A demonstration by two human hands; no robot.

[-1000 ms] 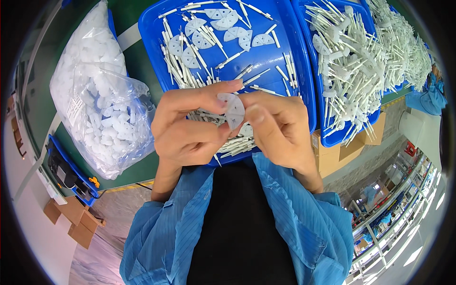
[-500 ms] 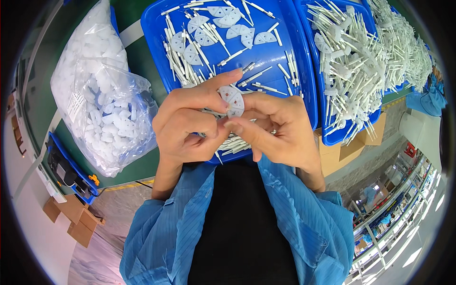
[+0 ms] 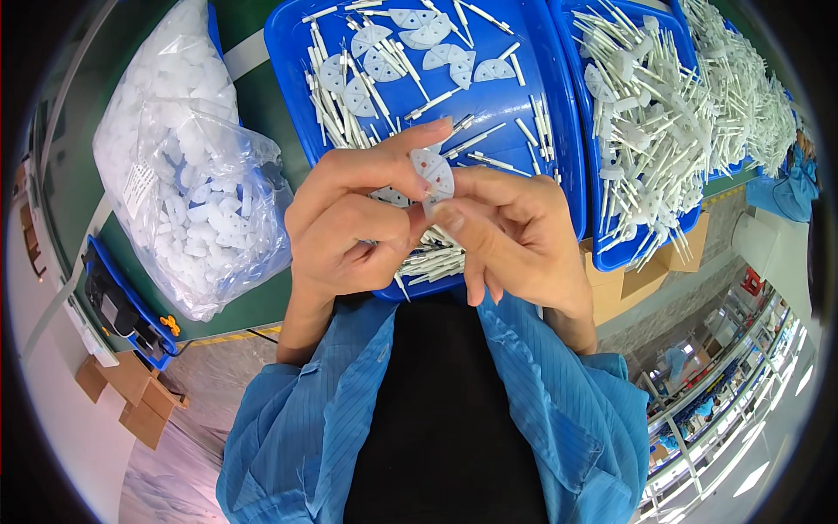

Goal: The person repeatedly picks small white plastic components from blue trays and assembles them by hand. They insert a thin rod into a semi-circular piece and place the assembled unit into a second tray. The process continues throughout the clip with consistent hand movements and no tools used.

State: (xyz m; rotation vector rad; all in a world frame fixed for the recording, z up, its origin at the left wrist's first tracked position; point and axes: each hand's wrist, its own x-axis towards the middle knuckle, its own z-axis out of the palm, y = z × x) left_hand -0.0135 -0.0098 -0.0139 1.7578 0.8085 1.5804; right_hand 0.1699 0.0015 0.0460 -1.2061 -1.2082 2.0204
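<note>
A small white fan-shaped plastic piece with holes [image 3: 434, 175] is pinched between my two hands, above the near part of a blue tray [image 3: 515, 113]. My left hand [image 3: 358, 218] grips its left edge, index finger raised, other fingers curled. My right hand [image 3: 519, 231] holds its lower right side between thumb and index finger. Whether a thin rod sits in the piece is hidden by my fingers. In the tray lie several similar white pieces [image 3: 428, 33] and many thin white rods with metal ends [image 3: 336, 113]; more rods [image 3: 434, 260] lie beneath my hands.
A clear bag of white plastic parts [image 3: 196, 175] rests on the green table at left. To the right, another blue tray [image 3: 602, 255] is heaped with white rods and pieces, with more heaps beyond. A cardboard box [image 3: 642, 284] stands below; a black device [image 3: 118, 310] lies at far left.
My right thumb has moved up onto the lower edge of the white piece, and the right hand's lower fingers have dropped a little. The view has shifted slightly.
</note>
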